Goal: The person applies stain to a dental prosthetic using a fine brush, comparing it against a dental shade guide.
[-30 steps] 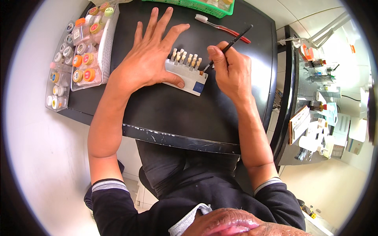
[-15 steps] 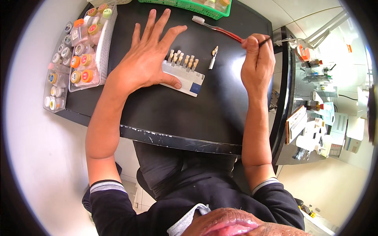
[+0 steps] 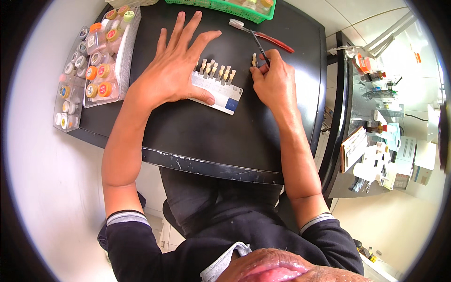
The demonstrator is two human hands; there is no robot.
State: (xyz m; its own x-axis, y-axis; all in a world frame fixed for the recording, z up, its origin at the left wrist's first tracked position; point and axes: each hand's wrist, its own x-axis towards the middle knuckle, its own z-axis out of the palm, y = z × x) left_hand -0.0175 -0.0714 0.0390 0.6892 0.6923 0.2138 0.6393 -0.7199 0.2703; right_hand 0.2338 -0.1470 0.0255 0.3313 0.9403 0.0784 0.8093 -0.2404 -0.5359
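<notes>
A white dental shade guide [image 3: 218, 94] with a row of tooth-coloured tabs lies on the black desk. My left hand [image 3: 167, 70] is spread open over its left end, the thumb resting on the holder's lower edge. My right hand [image 3: 278, 82] is closed round a thin dark stick-like tool [image 3: 258, 44], whose exact kind I cannot make out. Beside the right thumb and fingertips are the loose shade tabs [image 3: 254, 60], their lower part hidden by the hand. Whether the fingers grip these tabs too I cannot tell. Just beyond lies a red-handled toothbrush [image 3: 277, 43].
On the left stand clear bins of small lidded jars [image 3: 104, 73]. A green basket [image 3: 251, 16] holding jars sits at the far edge. To the right, a side counter [image 3: 347, 176] carries bottles, boxes and a white lamp arm [image 3: 376, 42].
My right hand has moved left and slightly nearer, from the toothbrush handle to the loose shade tabs, carrying the dark tool. My left hand has hardly moved.
</notes>
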